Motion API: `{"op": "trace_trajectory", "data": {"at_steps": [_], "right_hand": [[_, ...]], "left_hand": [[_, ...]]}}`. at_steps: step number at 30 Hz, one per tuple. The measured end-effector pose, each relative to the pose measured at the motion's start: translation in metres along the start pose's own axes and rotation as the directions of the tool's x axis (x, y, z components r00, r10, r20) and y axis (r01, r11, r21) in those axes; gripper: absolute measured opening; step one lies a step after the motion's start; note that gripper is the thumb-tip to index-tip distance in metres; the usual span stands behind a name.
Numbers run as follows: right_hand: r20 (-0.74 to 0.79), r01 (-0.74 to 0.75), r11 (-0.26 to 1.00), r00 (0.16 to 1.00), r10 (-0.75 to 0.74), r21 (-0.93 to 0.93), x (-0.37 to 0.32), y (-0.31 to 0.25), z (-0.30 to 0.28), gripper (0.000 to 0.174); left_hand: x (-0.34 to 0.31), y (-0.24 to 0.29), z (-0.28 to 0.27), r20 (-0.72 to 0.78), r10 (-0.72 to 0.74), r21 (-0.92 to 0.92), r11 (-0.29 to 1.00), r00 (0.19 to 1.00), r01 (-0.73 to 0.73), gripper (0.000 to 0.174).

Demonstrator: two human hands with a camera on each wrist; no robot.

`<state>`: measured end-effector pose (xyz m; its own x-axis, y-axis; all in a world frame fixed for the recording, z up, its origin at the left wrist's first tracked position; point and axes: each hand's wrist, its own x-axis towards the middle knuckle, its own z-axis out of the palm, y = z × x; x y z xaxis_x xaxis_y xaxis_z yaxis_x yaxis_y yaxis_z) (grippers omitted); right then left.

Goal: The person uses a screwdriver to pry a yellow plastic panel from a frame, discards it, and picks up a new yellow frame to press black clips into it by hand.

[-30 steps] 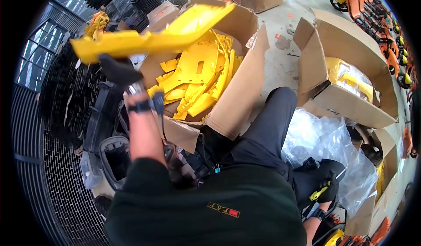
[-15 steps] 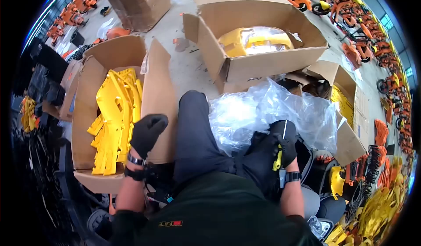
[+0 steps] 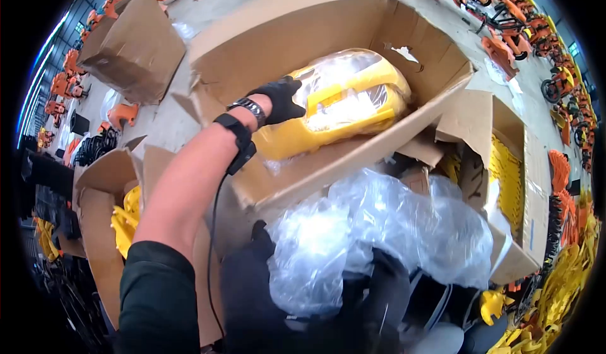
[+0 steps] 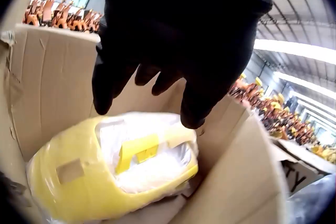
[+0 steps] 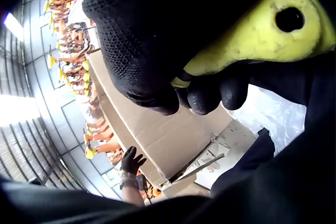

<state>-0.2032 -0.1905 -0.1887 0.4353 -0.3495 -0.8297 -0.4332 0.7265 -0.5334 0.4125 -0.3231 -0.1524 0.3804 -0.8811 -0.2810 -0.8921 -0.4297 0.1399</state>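
My left hand (image 3: 278,100), in a black glove, reaches into a large cardboard box (image 3: 309,174). Its fingers lie at the near left side of a yellow plastic body part (image 3: 290,138) bundled in clear film. From the left wrist view, the fingers are spread, thumb apart, above the wrapped yellow part (image 4: 68,187), with nothing between them. My right hand (image 5: 142,50), also gloved, curls around the yellow-green handle of a screwdriver (image 5: 247,43); its shaft is hidden. The head view does not show this hand.
Crumpled clear plastic sheeting (image 3: 309,253) covers my lap. A box of yellow panels (image 3: 98,247) stands at left, another open box (image 3: 536,190) at right. A brown carton (image 3: 136,51) sits farther back. Orange bikes (image 3: 511,7) line the far floor.
My left hand first held a long yellow panel over the left box, then came away without it, and now reaches into the middle box. The view has turned right and moved closer to that box.
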Motion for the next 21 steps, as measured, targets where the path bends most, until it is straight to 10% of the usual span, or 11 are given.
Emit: {"op": "trace_trajectory", "data": {"at_steps": [7,10,12,16,21], "right_hand": [[0.047,-0.230,0.963,0.973,0.225,0.144,0.085,-0.055,-0.003,0.029],[0.076,-0.253,0.957,0.967,0.244,0.145,0.107,-0.066,-0.004,0.030],[0.077,-0.258,0.956,0.965,0.249,0.141,0.107,-0.066,-0.003,0.031],[0.092,-0.217,0.968,0.974,0.206,0.128,0.086,-0.058,-0.001,0.032],[0.117,-0.148,0.980,0.984,0.133,0.133,0.032,-0.024,-0.007,0.034]], "left_hand": [[0.169,0.011,0.140,-0.075,-0.076,-0.015,0.997,0.994,0.075,0.089],[0.206,0.008,0.165,0.086,-0.208,-0.108,0.970,0.974,0.216,0.066],[0.205,0.009,0.168,-0.109,-0.068,-0.088,0.994,0.992,0.059,0.039],[0.174,0.049,0.092,-0.444,0.213,0.142,0.976,0.870,-0.167,0.013],[0.064,0.078,-0.024,-0.477,0.469,0.470,0.851,0.743,-0.236,0.010]]}}
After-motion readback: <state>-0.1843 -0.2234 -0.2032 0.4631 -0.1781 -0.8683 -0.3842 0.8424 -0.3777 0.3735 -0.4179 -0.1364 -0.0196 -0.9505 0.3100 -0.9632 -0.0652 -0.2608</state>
